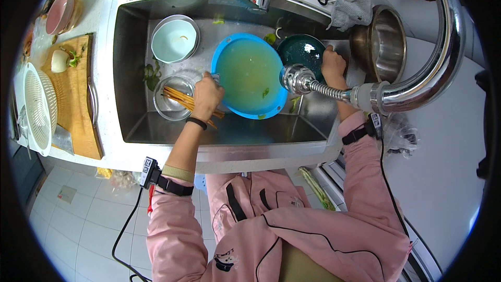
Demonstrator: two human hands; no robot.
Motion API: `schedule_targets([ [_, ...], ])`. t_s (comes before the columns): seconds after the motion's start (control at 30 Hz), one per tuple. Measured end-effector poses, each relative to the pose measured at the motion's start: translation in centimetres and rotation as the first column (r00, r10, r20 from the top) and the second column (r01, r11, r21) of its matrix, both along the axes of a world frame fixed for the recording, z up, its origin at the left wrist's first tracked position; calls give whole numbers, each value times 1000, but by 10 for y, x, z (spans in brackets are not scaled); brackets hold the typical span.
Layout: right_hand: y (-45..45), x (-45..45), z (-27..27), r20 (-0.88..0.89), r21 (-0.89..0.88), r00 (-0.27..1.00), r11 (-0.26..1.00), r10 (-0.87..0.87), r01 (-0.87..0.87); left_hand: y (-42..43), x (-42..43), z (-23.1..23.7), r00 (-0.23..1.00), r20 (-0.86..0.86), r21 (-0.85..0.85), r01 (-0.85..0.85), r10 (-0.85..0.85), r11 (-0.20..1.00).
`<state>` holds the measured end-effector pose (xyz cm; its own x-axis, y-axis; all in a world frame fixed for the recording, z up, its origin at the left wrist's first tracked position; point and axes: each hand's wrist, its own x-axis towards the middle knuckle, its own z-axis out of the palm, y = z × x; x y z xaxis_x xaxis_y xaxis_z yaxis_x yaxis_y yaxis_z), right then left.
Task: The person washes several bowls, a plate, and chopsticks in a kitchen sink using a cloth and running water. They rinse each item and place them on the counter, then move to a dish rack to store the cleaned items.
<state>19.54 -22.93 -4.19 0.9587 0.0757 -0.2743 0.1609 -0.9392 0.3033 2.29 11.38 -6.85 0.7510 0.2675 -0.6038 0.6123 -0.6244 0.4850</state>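
In the steel sink (pixel 242 131), my right hand (pixel 333 62) grips the right rim of a dark green dish (pixel 299 49), which leans beside the blue basin (pixel 287 103). My left hand (pixel 207 96) is closed by the basin's left rim; a small grey scrubbing pad (pixel 216 78) shows at its fingers. Several wooden chopsticks (pixel 178 97) pass under that hand, their far ends over a clear glass bowl (pixel 158 105). Cloudy water (pixel 246 74) with a bit of green leaf fills the basin. My left palm is hidden.
Stacked pale bowls (pixel 174 43) stand at the sink's back left. A spring-hose faucet (pixel 332 91) arches in from the right, its head over the basin's edge. A steel pot (pixel 387 43) stands right; a cutting board (pixel 80 105) with a knife (pixel 64 139) and white colander (pixel 37 105) lie left.
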Motion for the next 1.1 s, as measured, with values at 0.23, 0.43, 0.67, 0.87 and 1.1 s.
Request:
schedule_targets([
  [0.23, -3, 21, -26, 92, -57, 983, 986, 159, -154, -6, -25, 7, 980, 150, -118, -114, 131, 986],
  [0.43, -3, 16, -49, 191, -7, 949, 967, 252, -255, -6, -34, 5, 714, -430, -555, -692, 552, 463],
  [0.67, 22, -20, -31, 87, 372, 992, 921, 92, -118, -9, -41, 40, 605, -607, -566, -785, 516, 254],
  [0.87, 37, -42, 3, -599, 783, 772, 48, -213, 620, -22, -42, 59, 496, -803, -504, -861, 329, 67],
  [1.1, 36, -36, 62, -900, 430, 430, 10, -69, 903, -22, -48, 50, 458, -870, -459, -887, 183, 40],
])
